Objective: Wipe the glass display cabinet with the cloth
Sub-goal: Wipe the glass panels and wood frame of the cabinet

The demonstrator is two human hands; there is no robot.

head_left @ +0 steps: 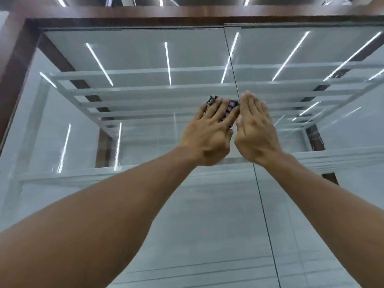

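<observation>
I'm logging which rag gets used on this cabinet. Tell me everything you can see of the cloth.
The cloth is a checked fabric in dark blue, red and white, bunched up and mostly hidden. The left hand, spread over it, presses it against the cabinet glass, just left of the seam between panes. Its right edge lies by the right hand; contact is unclear.

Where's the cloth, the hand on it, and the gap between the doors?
cloth point(231, 105): head view, checked part between fingers
left hand point(209, 132): head view, its back
door gap point(261, 204): head view, lower dark line
</observation>
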